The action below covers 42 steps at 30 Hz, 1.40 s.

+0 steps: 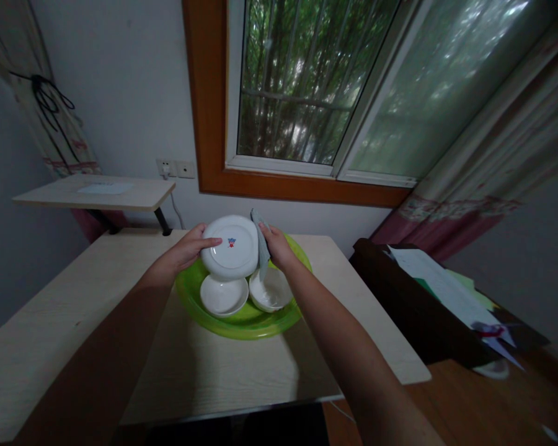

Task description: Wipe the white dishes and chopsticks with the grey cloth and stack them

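Two hands showed: one left hand [191,246], one right hand [278,246]. White dish [230,261] with printed underside numbered one; grey cloth [262,248], one. White bowls [224,296] were two; green tray [251,333], one. Surface [223,379] and raised shelf [56,193] counted one each. Wall sockets [185,170] numbered two, curtains [486,155] two, window panes [307,93] two. Papers [439,282] at right overlapped, count unclear.
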### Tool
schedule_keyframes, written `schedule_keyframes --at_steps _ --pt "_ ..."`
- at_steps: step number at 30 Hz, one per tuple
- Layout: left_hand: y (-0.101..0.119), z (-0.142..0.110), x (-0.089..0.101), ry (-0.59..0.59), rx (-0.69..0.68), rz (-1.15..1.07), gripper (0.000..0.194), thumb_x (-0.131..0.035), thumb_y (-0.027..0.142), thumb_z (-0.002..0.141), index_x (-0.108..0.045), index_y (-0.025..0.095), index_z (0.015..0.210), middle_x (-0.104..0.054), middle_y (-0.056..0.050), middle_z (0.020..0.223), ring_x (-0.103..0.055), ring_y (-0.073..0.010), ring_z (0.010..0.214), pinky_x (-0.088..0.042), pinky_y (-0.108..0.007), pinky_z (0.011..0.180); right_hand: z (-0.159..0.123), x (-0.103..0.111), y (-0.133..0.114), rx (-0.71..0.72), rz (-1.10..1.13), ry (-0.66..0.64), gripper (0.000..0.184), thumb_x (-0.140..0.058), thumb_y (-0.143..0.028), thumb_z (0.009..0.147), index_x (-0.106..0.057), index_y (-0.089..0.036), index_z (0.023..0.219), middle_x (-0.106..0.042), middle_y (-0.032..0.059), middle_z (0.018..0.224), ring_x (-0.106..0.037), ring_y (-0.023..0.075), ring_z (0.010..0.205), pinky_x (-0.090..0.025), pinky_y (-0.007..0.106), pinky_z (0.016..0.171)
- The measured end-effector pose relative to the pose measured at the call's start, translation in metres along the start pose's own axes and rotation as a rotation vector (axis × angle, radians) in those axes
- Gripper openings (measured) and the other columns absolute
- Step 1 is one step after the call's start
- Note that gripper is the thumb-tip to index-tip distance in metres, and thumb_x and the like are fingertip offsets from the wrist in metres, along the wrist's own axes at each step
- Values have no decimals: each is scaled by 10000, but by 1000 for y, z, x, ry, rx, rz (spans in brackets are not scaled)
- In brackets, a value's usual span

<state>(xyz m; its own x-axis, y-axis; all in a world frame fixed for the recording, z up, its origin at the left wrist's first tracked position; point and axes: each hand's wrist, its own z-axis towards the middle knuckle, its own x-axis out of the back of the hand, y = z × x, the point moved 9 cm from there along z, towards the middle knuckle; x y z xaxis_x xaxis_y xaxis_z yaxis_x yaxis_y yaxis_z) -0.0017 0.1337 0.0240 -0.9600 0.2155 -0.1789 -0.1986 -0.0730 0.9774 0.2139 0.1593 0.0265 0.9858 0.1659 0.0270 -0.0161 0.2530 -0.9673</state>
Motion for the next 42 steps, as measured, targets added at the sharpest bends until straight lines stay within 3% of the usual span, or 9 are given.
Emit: schedule_keyframes --at_steps 5,9,13,16,20,25,29,35,42 --pt "-3 1 5 13 4 4 584 -857 261 652 -588 129 1153 -700 -137 1139 -708 -247 921 -569 -332 766 0 -1 6 -54 115 -16 462 -618 -666 818 -672 -209 851 -694 21 794 -596 179 692 -499 311 647" --pt "-2 1 12 62 -8 -8 583 -849 268 660 -579 130 1158 -700 -141 1140 -710 -247 924 -567 -344 785 1 -1 5 -14 23 -22 534 -654 -630 809 -617 -244 1176 -682 39 1033 -620 192 862 -513 311 740" --pt "-1 0 12 86 -8 -9 574 -850 274 653 -582 136 1141 -705 -126 1105 -707 -242 897 -566 -342 771 2 17 1 80 -144 202 761 -755 -565 733 -440 -239 1345 -569 94 1215 -594 209 991 -529 358 836" --pt "0 0 13 104 -13 13 582 -855 283 638 -585 145 1134 -706 -113 1090 -704 -245 907 -563 -338 778 -3 28 -20 262 -345 368 551 -764 -524 744 -547 -223 1152 -536 98 1189 -557 222 1029 -512 390 902" --pt "-2 2 15 110 0 42 567 -853 293 641 -571 154 1114 -707 -97 1056 -704 -238 880 -559 -333 764 -9 10 -41 422 -512 220 229 -616 -453 907 -646 -229 941 -569 64 1048 -573 198 954 -513 365 888" --pt "-2 2 16 118 -2 -13 586 -854 274 638 -560 154 1131 -707 -109 1093 -703 -242 914 -565 -337 790 -12 -5 -45 485 -516 94 307 -539 -422 969 -649 -251 1199 -590 88 1176 -565 207 1101 -474 374 989" --pt "0 0 13 102 -18 -61 560 -844 265 655 -566 150 1128 -711 -109 1096 -704 -229 911 -566 -338 815 -7 -3 -34 417 -475 80 362 -484 -449 987 -627 -247 1251 -615 90 1235 -547 217 1169 -414 393 1061" --pt "0 -1 14 114 -15 -69 577 -846 270 650 -565 147 1138 -712 -112 1090 -707 -238 910 -566 -352 818 1 9 -10 195 -295 100 391 -494 -517 946 -606 -245 1204 -673 33 1089 -596 201 1012 -462 349 949" --pt "5 -4 12 143 -24 -103 584 -837 277 652 -568 142 1153 -716 -104 1066 -703 -238 900 -561 -359 809 -5 6 -21 231 -247 76 364 -533 -490 927 -622 -246 1182 -643 43 1192 -581 191 1032 -464 344 959"
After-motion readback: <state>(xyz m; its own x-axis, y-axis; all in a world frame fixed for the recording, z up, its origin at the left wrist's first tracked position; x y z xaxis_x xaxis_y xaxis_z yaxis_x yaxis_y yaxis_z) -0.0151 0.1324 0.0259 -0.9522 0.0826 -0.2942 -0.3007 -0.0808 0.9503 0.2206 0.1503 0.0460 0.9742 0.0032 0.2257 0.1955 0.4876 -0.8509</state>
